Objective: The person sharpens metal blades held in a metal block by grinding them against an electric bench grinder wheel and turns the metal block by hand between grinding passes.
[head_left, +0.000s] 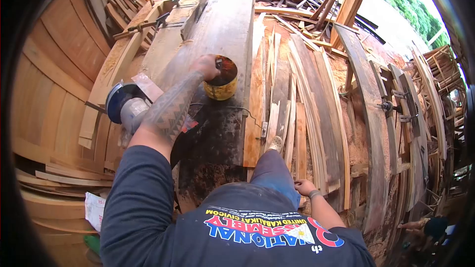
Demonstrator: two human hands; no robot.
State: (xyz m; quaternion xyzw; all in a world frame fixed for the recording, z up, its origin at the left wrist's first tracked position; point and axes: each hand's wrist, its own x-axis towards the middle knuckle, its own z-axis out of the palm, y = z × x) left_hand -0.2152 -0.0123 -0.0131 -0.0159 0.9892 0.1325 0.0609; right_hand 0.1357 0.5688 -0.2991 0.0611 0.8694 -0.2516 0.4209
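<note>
My left hand (206,67) is closed at the left rim of a yellow can (221,91). A small greyish thing shows at its fingertips inside the rim, too small to name. The can's inside looks dark and reddish brown, and it stands upright on a wide wooden plank (225,24). Low beside my thigh, my right hand (305,187) rests with loosely parted fingers and nothing visible in them, close to the jeans (275,173).
A power tool with a blue disc (118,103) sits left of my forearm. Long boards (316,104) and sawdust spread to the right. Clamps (159,21) grip timber at the upper left. A wire runs to a small white box (264,129). Another person (430,230) is at lower right.
</note>
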